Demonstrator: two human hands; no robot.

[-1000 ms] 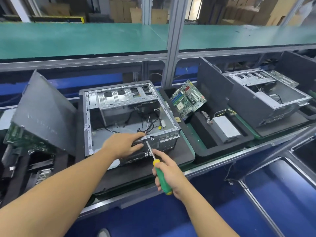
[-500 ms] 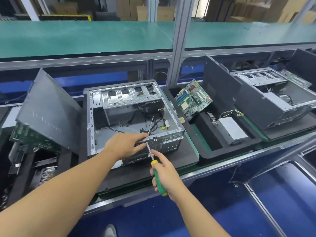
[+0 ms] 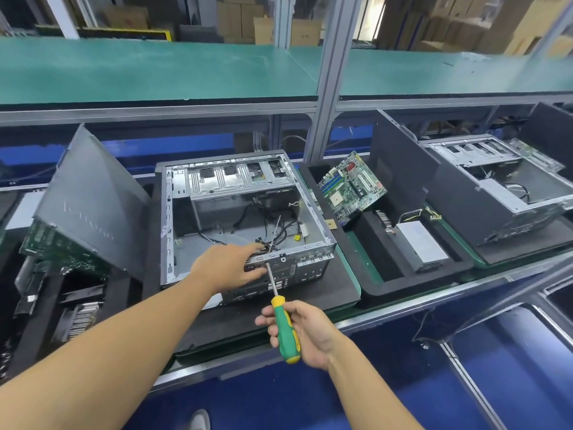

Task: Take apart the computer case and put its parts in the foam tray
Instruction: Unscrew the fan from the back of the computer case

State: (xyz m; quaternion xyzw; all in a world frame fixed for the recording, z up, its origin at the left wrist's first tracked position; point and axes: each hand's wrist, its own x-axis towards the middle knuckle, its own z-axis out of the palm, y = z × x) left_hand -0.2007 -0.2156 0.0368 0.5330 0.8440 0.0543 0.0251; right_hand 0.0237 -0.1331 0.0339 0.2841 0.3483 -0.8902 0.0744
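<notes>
An open grey computer case [image 3: 217, 184] lies on its side on a black foam pad, loose cables inside. My left hand [image 3: 228, 266] grips the case's near rear edge, fingers curled over the metal rim. My right hand [image 3: 305, 332] holds a green and yellow screwdriver [image 3: 283, 324], its tip set against the case's rear panel just right of my left fingers. To the right stands the black foam tray [image 3: 366, 274], with a green motherboard [image 3: 352, 186] leaning in it and a silver power supply [image 3: 421, 245] lying in a slot.
A dark side panel [image 3: 93, 200] leans at the left above another tray of parts [image 3: 62, 293]. A second opened case [image 3: 496, 187] sits at far right. A vertical aluminium post [image 3: 325, 88] and a green shelf [image 3: 155, 69] rise behind. The bench's metal front rail [image 3: 403, 308] runs below.
My right hand has drawn back toward me along the screwdriver's handle, and the view has shifted a little. The left hand keeps its grip on the case edge.
</notes>
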